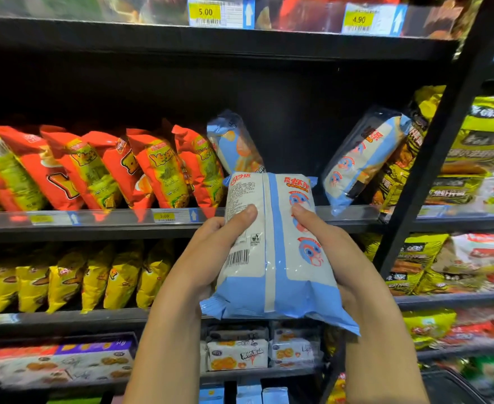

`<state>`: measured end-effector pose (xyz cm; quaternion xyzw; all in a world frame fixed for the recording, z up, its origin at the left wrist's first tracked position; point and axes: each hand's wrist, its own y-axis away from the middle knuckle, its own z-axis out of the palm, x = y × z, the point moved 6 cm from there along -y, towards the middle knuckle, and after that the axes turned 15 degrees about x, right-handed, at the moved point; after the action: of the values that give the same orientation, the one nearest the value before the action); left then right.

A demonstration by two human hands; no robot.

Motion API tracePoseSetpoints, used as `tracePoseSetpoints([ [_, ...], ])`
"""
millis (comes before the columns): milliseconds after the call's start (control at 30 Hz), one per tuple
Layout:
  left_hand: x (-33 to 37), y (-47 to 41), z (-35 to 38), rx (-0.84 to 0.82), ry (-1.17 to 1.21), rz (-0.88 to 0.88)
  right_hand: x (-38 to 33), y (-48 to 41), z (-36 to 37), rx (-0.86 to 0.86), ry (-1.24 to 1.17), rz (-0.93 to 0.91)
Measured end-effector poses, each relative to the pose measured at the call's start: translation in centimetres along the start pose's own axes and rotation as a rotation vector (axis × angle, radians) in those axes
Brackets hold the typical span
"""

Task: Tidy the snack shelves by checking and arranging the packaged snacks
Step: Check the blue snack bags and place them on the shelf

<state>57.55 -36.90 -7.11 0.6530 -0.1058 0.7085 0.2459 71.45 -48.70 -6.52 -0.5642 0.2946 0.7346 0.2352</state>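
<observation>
Black shop shelving, stocked with bagged snacks, fills the view.

- Nearest, dead centre: blue-and-white pack (275, 258) held upright, clear of the shelves, barcode side towards the wearer.
- Left hand (210, 243) grips its 9 o'clock edge and right hand (324, 237) its 3 o'clock edge. Each has its thumb pressed on the facing side. Fingers wrap behind, hidden.
- Beyond the pack, at 12 o'clock: an open gap on the middle shelf (350, 214), probably where the pack belongs.
- At 11 o'clock, a matching pale-blue pack (234, 144) leans against the red bags (158, 170), which slant in a row out to 9 o'clock.
- At 2 o'clock, a second blue pack (362, 158) tilts against the yellow-green bags (415, 141), its lower corner at the front rail.

Risks, as I judge them:
- Pushing the held pack into the gap may nudge either leaning pack. The one at 2 o'clock looks likeliest to slide off the rail.
- If it is shelved as held, the barcode side faces shoppers.
- The film looks slick, so a loosened thumb could let it drop.

Other things:
- A black upright post (432, 158) at 3 o'clock bounds the bay and limits sideways room.
- Yellow bags (94, 275) sit lower, at 8 o'clock.
- Biscuit boxes (237, 354) are at 6 o'clock.
- Price tags (205, 11) are at 12 o'clock, farthest up.
</observation>
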Motion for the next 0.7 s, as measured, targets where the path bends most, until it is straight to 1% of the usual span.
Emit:
tracePoseSetpoints([
  [100,0.1,0.1,0.2,-0.016,0.025,0.013,-0.3,0.2,0.1,0.007,0.003,-0.001],
  [267,-0.4,0.4,0.4,-0.007,0.151,0.096,0.3,0.7,0.3,-0.01,-0.095,-0.032],
  [367,-1.2,0.4,0.5,-0.008,0.145,0.109,0.5,0.6,0.4,0.036,-0.087,-0.088],
  [433,-1.8,0.4,0.7,-0.004,0.156,0.065,0.3,0.8,0.8,0.049,-0.034,-0.149],
  [500,-2.3,0.5,1.1,-0.011,0.177,-0.006,0.3,1.1,1.5,0.023,0.028,-0.196],
  [567,-2.7,0.4,1.1,0.003,0.194,-0.048,0.3,1.5,2.0,-0.012,0.044,-0.192],
  [700,-3.2,0.2,0.5,0.025,0.304,-0.089,0.1,1.8,1.9,-0.036,0.055,-0.19],
])
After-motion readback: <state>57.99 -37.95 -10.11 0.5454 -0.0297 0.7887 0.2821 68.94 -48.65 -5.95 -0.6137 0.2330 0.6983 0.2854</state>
